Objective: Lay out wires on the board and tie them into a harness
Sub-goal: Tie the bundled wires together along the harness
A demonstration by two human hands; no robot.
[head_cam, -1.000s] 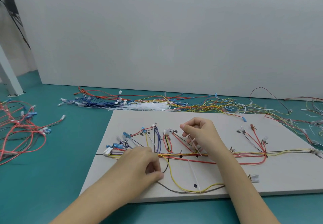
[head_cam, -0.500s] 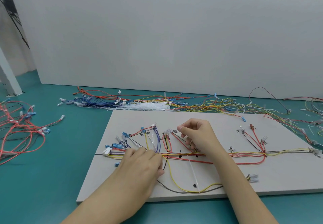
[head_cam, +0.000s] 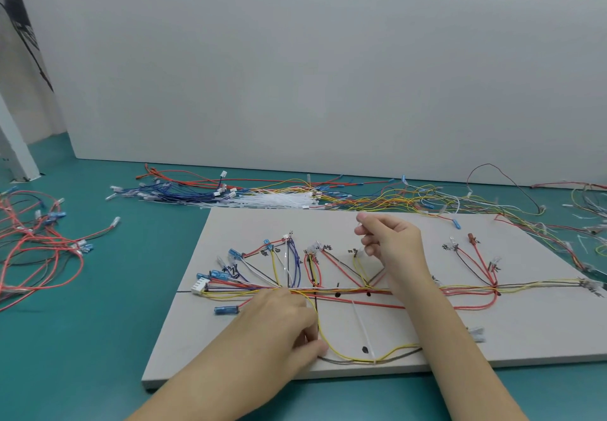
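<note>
Centrally, a pale board (head_cam: pixel 427 332) lies on the green table (head_cam: pixel 98 338), and on it colored wires (head_cam: pixel 345 287) run as one bundle from nine o'clock to three o'clock, with branches fanning toward twelve. The left hand (head_cam: pixel 279 319) rests on the bundle at about seven o'clock, fingers curled down over the wires where a yellow wire (head_cam: pixel 331 348) loops toward six. The right hand (head_cam: pixel 391 246) is raised near the center, thumb and forefinger pinching something thin and pale; I cannot tell what. A white tie strip (head_cam: pixel 363 332) lies across the board at six o'clock. Loose wires (head_cam: pixel 295 195) are heaped at twelve, and a red tangle (head_cam: pixel 36 243) sits at nine.
</note>
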